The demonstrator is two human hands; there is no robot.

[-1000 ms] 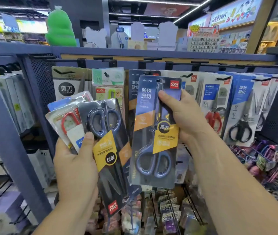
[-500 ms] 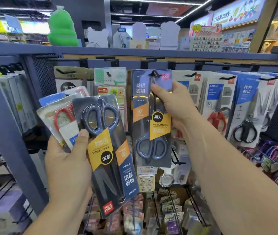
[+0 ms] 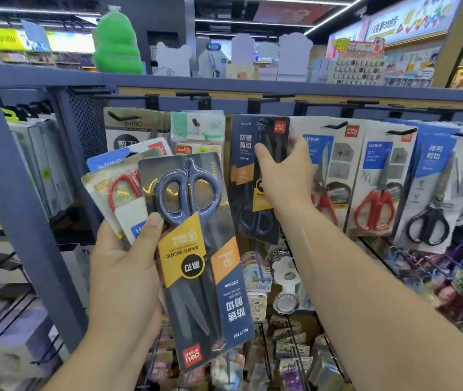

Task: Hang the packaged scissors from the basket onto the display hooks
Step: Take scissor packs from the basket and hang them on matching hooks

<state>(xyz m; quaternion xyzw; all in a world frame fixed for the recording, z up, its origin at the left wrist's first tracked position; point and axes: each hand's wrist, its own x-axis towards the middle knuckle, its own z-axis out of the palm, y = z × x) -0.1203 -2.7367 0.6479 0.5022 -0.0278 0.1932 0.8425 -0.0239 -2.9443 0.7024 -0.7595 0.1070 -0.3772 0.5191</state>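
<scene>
The right hand (image 3: pixel 284 176) has carried its dark blue scissors pack (image 3: pixel 246 153) up and farther in to the rail. With the thumb on the front and the fingers behind, it pinches the card at mid-height. The pack's hang hole now sits at a black hook (image 3: pixel 262 123) and seems threaded on, so this one looks all but hung. Nearer and to the left, the left hand (image 3: pixel 124 272) grips a fan of remaining packs (image 3: pixel 196 249), the front one upside down.

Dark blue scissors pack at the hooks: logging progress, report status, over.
Right hand grips dark blue scissors pack, raised to display hook; threaded or not, unclear. Left hand holds fan of packs. No obstruction seen.
</scene>
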